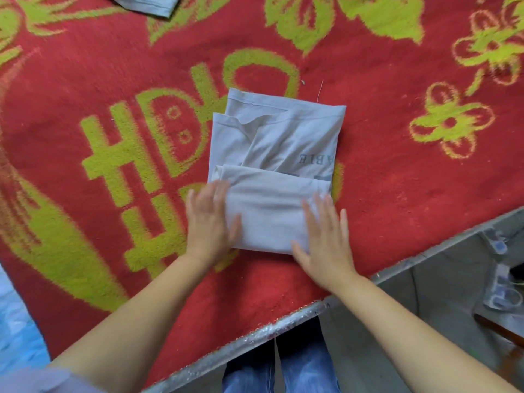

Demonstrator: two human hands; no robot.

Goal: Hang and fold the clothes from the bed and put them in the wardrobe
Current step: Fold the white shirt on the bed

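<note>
The grey shirt (272, 168) lies partly folded at the near centre of the bed, on the red and green blanket (397, 137). The left hand (209, 219) rests flat on the near left edge of the folded part, fingers straight. The right hand (323, 236) rests flat on the near right edge, fingers spread. Neither hand grips cloth.

Risk, as judged: uneven pressure from the palms may slide the top fold across the lower layers and skew the stack. The far layers sit offset and may open on lifting. A second grey garment (147, 4) lies at the far edge.
</note>
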